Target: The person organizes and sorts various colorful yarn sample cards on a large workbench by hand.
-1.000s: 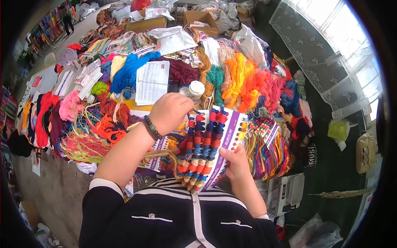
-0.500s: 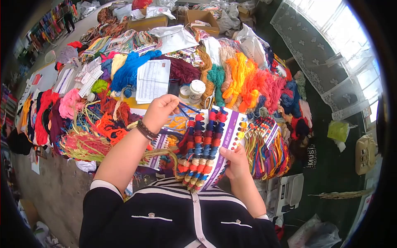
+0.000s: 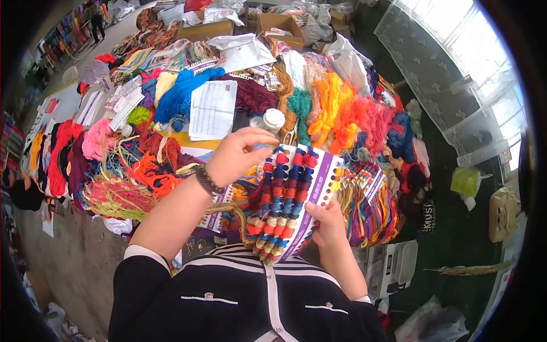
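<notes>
A white and purple card [image 3: 317, 185] hung with knotted red, blue, maroon and cream threads [image 3: 283, 199] is held in front of my chest. Gripping its right side is my right hand [image 3: 326, 219], the thumb on the card's face. At the card's upper left corner my left hand [image 3: 245, 157] has its fingers curled towards the thread tops; whether a strand is between the fingertips is too small to tell. Olive strands trail off the card's lower left. Behind the card are scissors [image 3: 290, 137], partly hidden, and a white round container [image 3: 273, 120].
Piles of coloured yarn cover the table around, with orange skeins [image 3: 333, 108] and blue yarn [image 3: 182, 100]. A printed sheet [image 3: 212, 111] lies beyond my left hand. Cardboard boxes [image 3: 280, 31] are at the back. A person [image 3: 97, 24] stands far off at upper left.
My left hand has moved right and down to the card's top corner. The dark blue strand it was pulling out to the left is no longer stretched. My right hand keeps its hold.
</notes>
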`<state>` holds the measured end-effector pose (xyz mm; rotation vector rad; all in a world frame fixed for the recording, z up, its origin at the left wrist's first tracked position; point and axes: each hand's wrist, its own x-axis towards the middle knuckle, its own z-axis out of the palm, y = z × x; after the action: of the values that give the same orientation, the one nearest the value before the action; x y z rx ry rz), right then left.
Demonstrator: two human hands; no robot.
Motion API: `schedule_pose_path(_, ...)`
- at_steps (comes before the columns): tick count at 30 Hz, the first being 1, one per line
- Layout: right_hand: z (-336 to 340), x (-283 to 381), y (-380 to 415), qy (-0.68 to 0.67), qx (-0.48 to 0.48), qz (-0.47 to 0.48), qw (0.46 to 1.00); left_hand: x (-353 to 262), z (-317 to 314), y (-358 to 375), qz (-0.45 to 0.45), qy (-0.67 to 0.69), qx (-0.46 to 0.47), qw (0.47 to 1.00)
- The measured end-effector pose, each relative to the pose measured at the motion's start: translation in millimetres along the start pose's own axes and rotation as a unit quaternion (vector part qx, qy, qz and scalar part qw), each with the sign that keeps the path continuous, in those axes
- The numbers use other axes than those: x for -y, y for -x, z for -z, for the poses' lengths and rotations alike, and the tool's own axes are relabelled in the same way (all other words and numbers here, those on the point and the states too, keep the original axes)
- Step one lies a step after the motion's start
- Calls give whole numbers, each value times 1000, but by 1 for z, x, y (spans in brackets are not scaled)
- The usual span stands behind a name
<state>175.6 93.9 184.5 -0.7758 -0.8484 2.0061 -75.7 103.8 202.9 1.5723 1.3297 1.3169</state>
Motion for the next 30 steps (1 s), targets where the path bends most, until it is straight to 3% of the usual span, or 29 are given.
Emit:
schedule_pose_path(5,-1,0,0,4,-1,-1,1000,8,-8,-6,-69,-3,0,998)
schedule_pose_path(8,-3,1,2,-2,-3,-2,1000,7,-5,-8,-126,-77,-27,989)
schedule_pose_path(10,-1,0,3,-4,-8,-1,1000,6,-2,-9,-185,-221,-40,957)
schedule_pose_path(13,2,-1,4,-4,-10,2,1000,4,0,-5,-196,-318,-68,925)
schedule_pose_path(19,4,-1,4,-8,-8,9,1000,27,11,-1,-126,-364,-98,918)
schedule_pose_path(21,4,-2,3,-10,-7,11,1000,41,22,0,5,-395,-74,916)
schedule_pose_path(22,4,-2,3,-13,-16,12,1000,53,24,8,-58,-415,-122,900)
schedule_pose_path(24,4,-1,1,-17,-28,14,999,59,14,20,58,-193,-99,975)
schedule_pose_path(25,3,-1,-1,-19,-43,15,999,52,6,30,104,-1,-49,993)
schedule_pose_path(28,-4,2,-7,-26,-69,12,997,3,-24,63,38,158,71,984)
schedule_pose_path(29,-8,3,-8,-30,-74,7,997,-10,-41,63,38,317,113,941)
schedule_pose_path(30,-15,6,-7,-20,-88,-4,996,-19,-54,66,51,382,92,918)
